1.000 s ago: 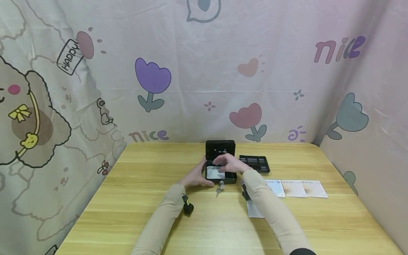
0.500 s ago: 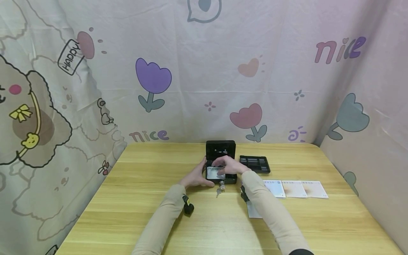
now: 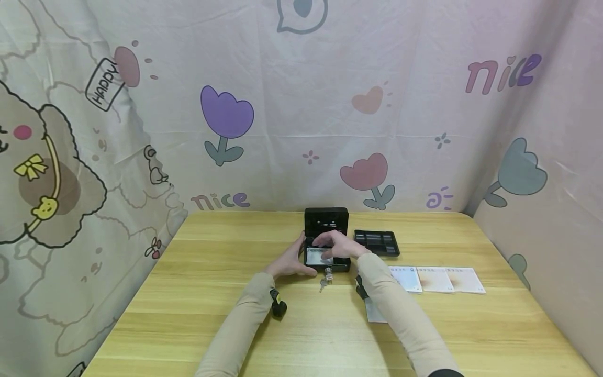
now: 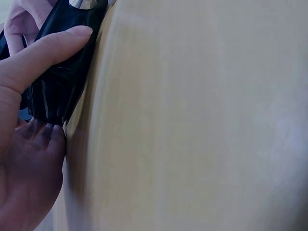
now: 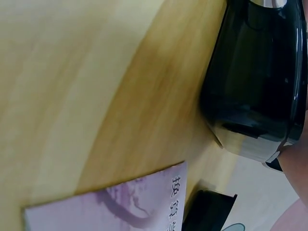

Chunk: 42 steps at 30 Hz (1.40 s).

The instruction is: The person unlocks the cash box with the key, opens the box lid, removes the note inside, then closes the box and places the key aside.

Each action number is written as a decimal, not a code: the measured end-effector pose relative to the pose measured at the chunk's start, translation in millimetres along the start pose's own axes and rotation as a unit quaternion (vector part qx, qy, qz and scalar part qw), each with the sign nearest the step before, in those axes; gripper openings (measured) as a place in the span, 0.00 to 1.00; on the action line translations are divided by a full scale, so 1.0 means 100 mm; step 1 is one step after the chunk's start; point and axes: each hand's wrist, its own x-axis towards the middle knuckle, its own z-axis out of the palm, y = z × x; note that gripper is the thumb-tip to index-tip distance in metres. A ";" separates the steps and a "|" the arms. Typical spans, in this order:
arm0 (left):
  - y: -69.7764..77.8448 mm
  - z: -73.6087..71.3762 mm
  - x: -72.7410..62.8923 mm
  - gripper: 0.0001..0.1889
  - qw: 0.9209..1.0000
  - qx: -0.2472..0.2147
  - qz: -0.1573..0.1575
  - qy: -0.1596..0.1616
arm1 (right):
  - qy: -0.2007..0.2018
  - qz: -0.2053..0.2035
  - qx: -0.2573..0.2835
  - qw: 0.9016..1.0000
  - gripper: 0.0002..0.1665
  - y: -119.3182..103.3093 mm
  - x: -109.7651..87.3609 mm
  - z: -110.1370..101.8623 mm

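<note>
A small black cash box [image 3: 326, 215] stands with its lid raised near the back of the table. Keys [image 3: 323, 283] hang from the lock at its front. My left hand [image 3: 288, 260] grips its left side, the thumb lying along the front wall in the left wrist view. My right hand [image 3: 340, 244] reaches into the box from the right, bent fingers over a whitish printed slip [image 3: 314, 256] inside. Whether these fingers pinch the slip or just touch it is unclear. The right wrist view shows the box's glossy side [image 5: 255, 72], with only a bit of that hand.
A black compartment tray [image 3: 388, 236] lies right of the box. In front of it, printed paper notes [image 3: 464, 279] lie in a row, partly under my right forearm; one purple note [image 5: 139, 207] shows in the right wrist view. A patterned cloth [image 3: 282, 173] hangs behind the table.
My right hand has dipped very slightly into the box, and the whitish slip sits marginally lower. The left hand keeps its grip on the box.
</note>
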 end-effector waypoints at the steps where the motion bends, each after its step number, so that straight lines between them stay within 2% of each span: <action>1: 0.00 0.00 0.00 0.67 1.000 0.000 0.001 0.001 | 0.001 0.001 -0.002 1.000 0.25 0.00 0.00 0.00; 7: 0.00 0.00 0.01 0.67 1.000 0.003 0.011 0.004 | 0.003 0.003 -0.016 1.000 0.26 -0.02 0.00 0.00; 25: -0.01 0.01 0.00 0.67 1.000 0.003 0.005 0.005 | -0.011 0.001 -0.005 1.000 0.26 0.00 -0.01 0.02; 31: -0.02 0.01 0.00 0.67 1.000 0.008 0.002 0.008 | -0.013 -0.013 -0.001 1.000 0.27 0.00 0.00 0.01; 42: -0.01 0.00 0.00 0.67 1.000 0.007 0.006 0.009 | 0.003 -0.013 0.020 1.000 0.26 0.01 0.00 0.02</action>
